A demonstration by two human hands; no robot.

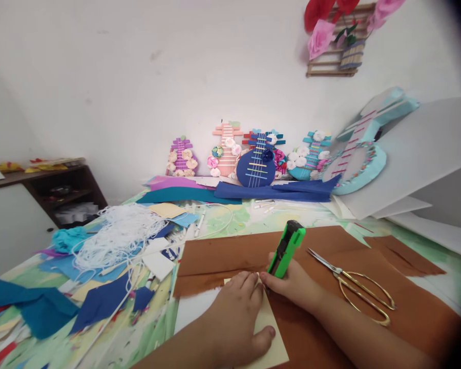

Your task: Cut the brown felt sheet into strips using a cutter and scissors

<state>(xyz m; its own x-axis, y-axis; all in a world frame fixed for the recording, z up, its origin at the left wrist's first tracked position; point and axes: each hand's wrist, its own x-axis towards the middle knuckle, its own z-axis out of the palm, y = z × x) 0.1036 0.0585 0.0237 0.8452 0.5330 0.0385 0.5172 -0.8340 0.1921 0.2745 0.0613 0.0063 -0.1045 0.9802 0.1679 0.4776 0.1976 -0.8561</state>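
My right hand (292, 287) is closed around a green and black utility knife (286, 251), tilted with its tip end down near the edge of a pale yellow card (274, 341). The blade tip is hidden by my fingers. My left hand (238, 307) lies flat on the card, thumb spread to the right, fingertips close to the knife. Under the card is a large brown sheet (322, 312), with a white sheet (192, 310) showing at the left. Gold-handled scissors (353, 287) lie partly spread on the brown sheet, right of my right hand.
A tangle of white cord (119, 238) and many coloured paper scraps (100, 302) cover the left of the table. Several decorated paper lutes, one dark blue (256, 166), stand along the wall. A large light-blue lute (357, 159) and grey boards (418, 148) lean at the right.
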